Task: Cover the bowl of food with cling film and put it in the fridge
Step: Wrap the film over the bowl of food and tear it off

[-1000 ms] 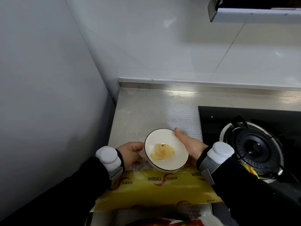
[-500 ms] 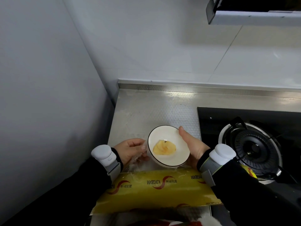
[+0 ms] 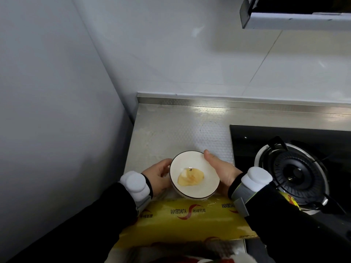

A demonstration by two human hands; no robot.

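A white bowl (image 3: 194, 174) with a dark rim sits at the near part of the steel counter (image 3: 171, 130), tilted slightly toward the camera, between the two hands. In it lies a small portion of pale yellow food (image 3: 190, 179), gathered low in the bowl. The left hand (image 3: 157, 176) is cupped against the bowl's left wall, fingers curled round the side and touching it. The right hand (image 3: 221, 170) is pressed flat along the right wall, thumb lying at the far rim — both hands hold the bowl between them. A thin, crinkled transparent film (image 3: 165, 194) shows at the bowl's near left foot, under the left hand; whether film lies across the bowl's mouth cannot be told, though a small glint shows over the food. Just in front of the bowl lies the yellow cling film box (image 3: 182, 221), lengthwise across the counter, printed lettering upside down to the viewer. A gas burner (image 3: 292, 171) on a black hob (image 3: 266, 135) stands to the right, apart from the bowl. Each wrist carries a white device — left (image 3: 134, 182) and right (image 3: 256, 176) — over dark sleeves.
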